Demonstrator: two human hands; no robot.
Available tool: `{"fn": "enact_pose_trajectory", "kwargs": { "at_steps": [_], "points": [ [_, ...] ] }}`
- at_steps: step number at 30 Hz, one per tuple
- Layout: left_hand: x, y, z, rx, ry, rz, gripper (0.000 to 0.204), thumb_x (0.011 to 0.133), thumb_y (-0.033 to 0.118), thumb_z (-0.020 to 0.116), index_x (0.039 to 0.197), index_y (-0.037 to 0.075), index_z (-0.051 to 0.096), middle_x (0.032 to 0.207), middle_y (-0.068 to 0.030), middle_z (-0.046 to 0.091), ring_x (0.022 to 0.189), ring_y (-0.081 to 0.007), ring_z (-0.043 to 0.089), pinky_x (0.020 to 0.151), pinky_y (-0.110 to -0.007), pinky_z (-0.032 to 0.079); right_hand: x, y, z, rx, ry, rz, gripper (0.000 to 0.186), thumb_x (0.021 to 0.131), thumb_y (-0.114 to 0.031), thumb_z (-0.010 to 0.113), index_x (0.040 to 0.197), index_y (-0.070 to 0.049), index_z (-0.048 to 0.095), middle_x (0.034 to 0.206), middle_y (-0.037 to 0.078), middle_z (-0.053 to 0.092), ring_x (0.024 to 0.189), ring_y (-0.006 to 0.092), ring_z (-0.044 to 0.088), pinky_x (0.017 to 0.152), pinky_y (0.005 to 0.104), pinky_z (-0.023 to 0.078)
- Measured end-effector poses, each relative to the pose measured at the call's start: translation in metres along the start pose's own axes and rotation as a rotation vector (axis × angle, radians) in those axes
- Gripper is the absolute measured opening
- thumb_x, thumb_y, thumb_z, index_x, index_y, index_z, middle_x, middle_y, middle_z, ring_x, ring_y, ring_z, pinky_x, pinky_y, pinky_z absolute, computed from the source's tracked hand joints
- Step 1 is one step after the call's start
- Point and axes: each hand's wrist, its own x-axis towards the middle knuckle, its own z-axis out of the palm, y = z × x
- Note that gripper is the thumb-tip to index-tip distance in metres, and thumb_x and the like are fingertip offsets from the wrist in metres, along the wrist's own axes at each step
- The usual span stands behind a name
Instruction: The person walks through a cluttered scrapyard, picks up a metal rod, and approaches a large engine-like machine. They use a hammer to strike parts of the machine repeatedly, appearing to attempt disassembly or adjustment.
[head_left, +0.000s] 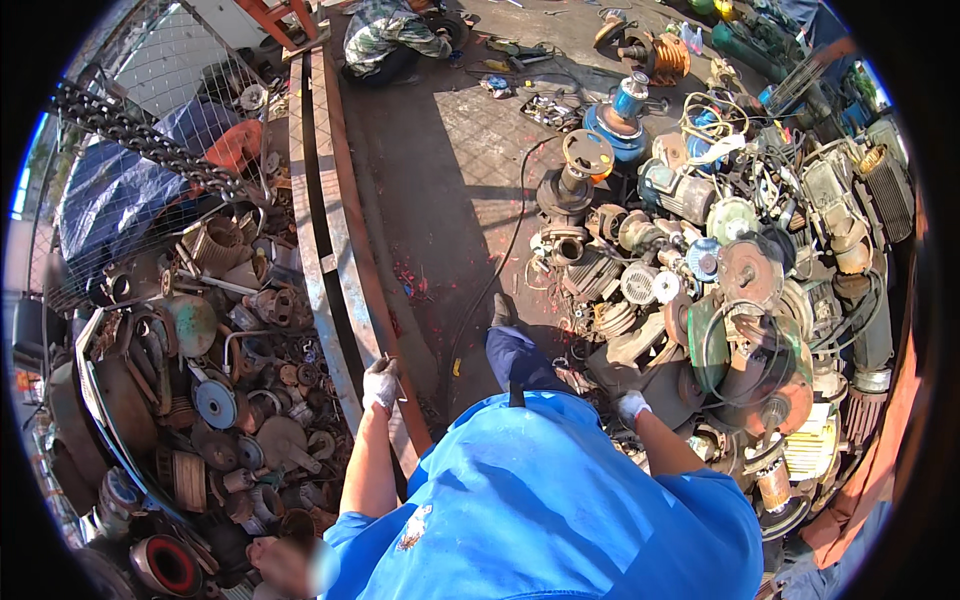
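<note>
My left hand, in a pale work glove, is at the inner edge of a long rusty steel beam. Its fingers look curled, and a thin strip shows beside them; what they hold is too small to name. On the other side, my right hand, gloved too, is down by a dark flat metal piece at the edge of a scrap pile. Its fingers are too small and shadowed to read. One leg in dark blue trousers is stretched forward on the floor between both hands.
Old motors, pump parts and flanges heap up on the right. Left of the beam lies more scrap behind a heavy chain. A dark cable crosses the floor. Another person crouches at the far end.
</note>
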Motion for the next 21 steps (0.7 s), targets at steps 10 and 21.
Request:
{"fn": "enact_pose_trajectory", "kwargs": {
  "at_steps": [10, 21],
  "points": [
    [0.134, 0.065, -0.002, -0.072, 0.2, -0.439, 0.012, 0.091, 0.011, 0.07, 0.086, 0.0, 0.07, 0.07, -0.0068, 0.065, 0.058, -0.0202, 0.06, 0.056, -0.035, 0.048, 0.401, -0.218, -0.334, 0.511, 0.091, -0.017, 0.042, 0.078, -0.033, 0.082, 0.103, 0.0, 0.073, 0.097, 0.02, 0.074, 0.092, 0.0335, 0.071, 0.081, 0.0438, 0.055],
    [0.513, 0.209, 0.033, 0.171, 0.039, -0.307, 0.037, 0.092, 0.03, 0.075, 0.115, 0.0, 0.074, 0.088, -0.0088, 0.073, 0.078, -0.0187, 0.067, 0.07, -0.033, 0.053, 0.578, -0.257, -0.435, 0.668, 0.359, 0.268, 0.054, 0.078, -0.018, 0.082, 0.125, 0.002, 0.065, 0.121, 0.017, 0.071, 0.102, 0.0284, 0.071, 0.081, 0.0424, 0.057]
  ]
}}
